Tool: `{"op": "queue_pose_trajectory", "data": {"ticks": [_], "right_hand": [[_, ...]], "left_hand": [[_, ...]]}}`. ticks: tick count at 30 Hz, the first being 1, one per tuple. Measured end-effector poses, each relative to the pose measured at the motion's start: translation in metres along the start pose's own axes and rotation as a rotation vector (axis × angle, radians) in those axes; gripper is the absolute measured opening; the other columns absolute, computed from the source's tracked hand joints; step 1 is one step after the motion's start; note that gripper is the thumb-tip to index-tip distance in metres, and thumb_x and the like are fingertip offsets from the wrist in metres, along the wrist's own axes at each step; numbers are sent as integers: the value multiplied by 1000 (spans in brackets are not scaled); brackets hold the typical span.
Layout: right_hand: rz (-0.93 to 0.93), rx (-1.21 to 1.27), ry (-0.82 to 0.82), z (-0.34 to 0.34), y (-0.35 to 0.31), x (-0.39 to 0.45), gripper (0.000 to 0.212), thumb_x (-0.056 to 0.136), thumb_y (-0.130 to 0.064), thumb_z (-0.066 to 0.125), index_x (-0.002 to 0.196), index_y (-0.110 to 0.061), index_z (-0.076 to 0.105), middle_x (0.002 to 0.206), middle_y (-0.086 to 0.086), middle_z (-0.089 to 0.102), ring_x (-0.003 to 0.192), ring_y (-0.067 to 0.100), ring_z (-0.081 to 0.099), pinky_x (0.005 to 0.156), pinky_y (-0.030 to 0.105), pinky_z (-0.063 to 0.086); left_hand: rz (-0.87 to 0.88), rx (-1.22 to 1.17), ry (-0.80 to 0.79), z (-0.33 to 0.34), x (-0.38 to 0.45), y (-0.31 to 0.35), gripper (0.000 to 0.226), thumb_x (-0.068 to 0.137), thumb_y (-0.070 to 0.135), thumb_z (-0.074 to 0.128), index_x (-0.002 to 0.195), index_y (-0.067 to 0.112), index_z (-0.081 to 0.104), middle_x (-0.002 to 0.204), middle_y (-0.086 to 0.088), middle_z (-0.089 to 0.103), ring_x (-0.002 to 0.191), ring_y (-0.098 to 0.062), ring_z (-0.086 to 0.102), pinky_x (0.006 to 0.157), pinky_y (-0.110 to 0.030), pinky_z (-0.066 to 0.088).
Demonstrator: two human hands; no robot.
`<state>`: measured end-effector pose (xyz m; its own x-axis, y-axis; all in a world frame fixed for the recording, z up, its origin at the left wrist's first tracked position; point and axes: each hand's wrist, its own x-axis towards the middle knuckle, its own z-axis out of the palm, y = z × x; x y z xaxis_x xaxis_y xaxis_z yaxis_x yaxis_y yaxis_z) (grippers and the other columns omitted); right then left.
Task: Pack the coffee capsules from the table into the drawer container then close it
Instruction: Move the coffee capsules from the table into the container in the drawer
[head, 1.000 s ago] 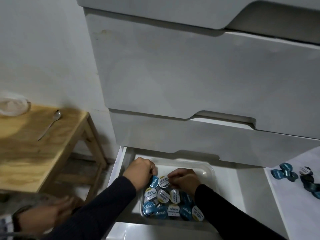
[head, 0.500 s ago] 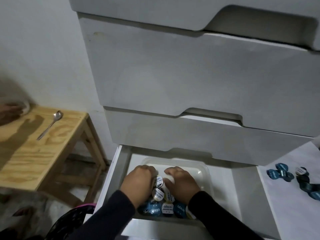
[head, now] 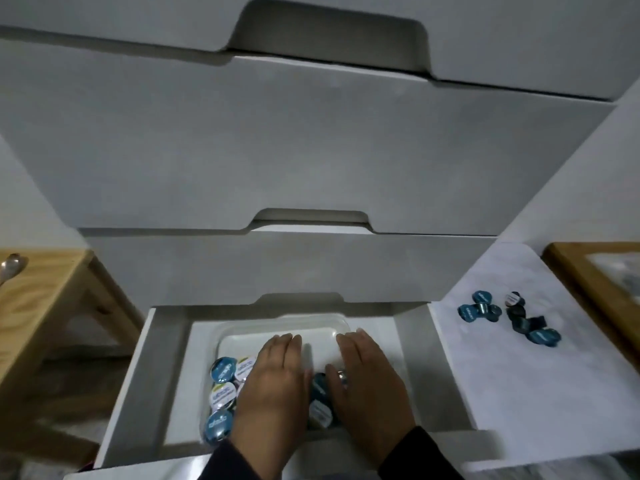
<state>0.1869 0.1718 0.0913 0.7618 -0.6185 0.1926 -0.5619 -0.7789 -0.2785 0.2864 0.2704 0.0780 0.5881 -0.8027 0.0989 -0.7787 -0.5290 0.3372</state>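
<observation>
The bottom drawer of the white cabinet stands pulled out. Inside it sits a clear plastic container holding several blue and white coffee capsules. My left hand lies flat, fingers straight, on top of the capsules. My right hand lies flat beside it, palm down, over the right part of the container. A dark capsule shows in the gap between the two hands. More capsules lie in a loose group on the white table to the right of the drawer.
Two shut drawers of the cabinet rise above the open one. A wooden table with a spoon on it stands at the left. A wood-framed object lies at the far right edge.
Both hands went from curled fingers among the capsules to flat, spread palms lying over them. The view shifted right and down, so more of the white table shows.
</observation>
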Motion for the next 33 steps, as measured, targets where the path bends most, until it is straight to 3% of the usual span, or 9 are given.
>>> {"op": "queue_pose_trajectory", "data": {"ticks": [5, 9, 13, 17, 19, 22, 27, 29, 33], "right_hand": [[44, 39, 35, -26, 61, -7, 41, 83, -38, 44, 112, -13, 58, 113, 6, 65, 108, 22, 61, 89, 30, 51], [84, 80, 95, -53, 122, -10, 39, 80, -39, 45, 109, -16, 58, 110, 3, 67, 103, 17, 63, 84, 24, 52], [122, -19, 36, -72, 196, -12, 42, 79, -44, 41, 107, -19, 61, 105, -3, 69, 98, 11, 65, 80, 17, 50], [182, 11, -16, -70, 273, -9, 41, 81, -39, 45, 111, -17, 59, 103, -1, 67, 95, 15, 65, 75, 22, 53], [217, 91, -94, -67, 305, -1, 42, 86, -33, 48, 122, -13, 53, 116, 6, 61, 108, 22, 59, 87, 29, 49], [262, 163, -203, -55, 343, 22, 43, 90, -25, 50, 130, -11, 45, 128, 10, 53, 118, 25, 50, 98, 31, 39], [323, 276, -159, -26, 368, 67, 45, 77, -25, 40, 109, 0, 60, 91, 26, 64, 84, 41, 61, 79, 43, 52], [338, 296, -161, -15, 374, 79, 49, 75, -25, 41, 113, -1, 59, 93, 28, 65, 86, 43, 61, 81, 47, 51], [373, 266, -243, -3, 382, 90, 40, 85, -16, 49, 125, -14, 52, 111, 20, 59, 104, 38, 52, 92, 41, 44]], "left_hand": [[94, -77, -10, 5, 15, 59, 50, 63, 28, 80, 109, 14, 65, 104, -2, 71, 95, -17, 68, 76, -26, 55], [174, -300, 20, 24, 31, 124, 48, 71, 21, 76, 116, 18, 59, 112, 1, 66, 105, -10, 58, 87, -16, 45], [171, -388, 21, 46, 52, 199, 35, 85, 36, 56, 120, 29, 56, 114, 15, 60, 104, 0, 57, 88, -6, 34], [210, -341, -42, 76, 84, 256, 35, 91, 38, 44, 117, 21, 61, 112, 7, 65, 101, -8, 62, 89, -14, 40], [147, -367, -128, 91, 105, 274, 36, 96, 31, 40, 129, 21, 50, 128, 5, 56, 116, -12, 52, 96, -18, 35], [80, -329, -235, 121, 136, 288, 34, 96, 22, 40, 128, 17, 49, 126, -3, 57, 112, -18, 53, 93, -24, 39], [7, -273, -323, 160, 177, 288, 30, 81, 24, 38, 98, 13, 61, 100, -6, 64, 97, -27, 58, 82, -33, 47], [-11, -263, -319, 172, 186, 290, 22, 81, 25, 41, 88, 17, 61, 93, 1, 64, 93, -24, 58, 79, -29, 47], [-126, -433, -317, 194, 195, 288, 39, 84, 13, 58, 122, 23, 59, 125, 5, 58, 116, -12, 50, 97, -14, 30]]}}
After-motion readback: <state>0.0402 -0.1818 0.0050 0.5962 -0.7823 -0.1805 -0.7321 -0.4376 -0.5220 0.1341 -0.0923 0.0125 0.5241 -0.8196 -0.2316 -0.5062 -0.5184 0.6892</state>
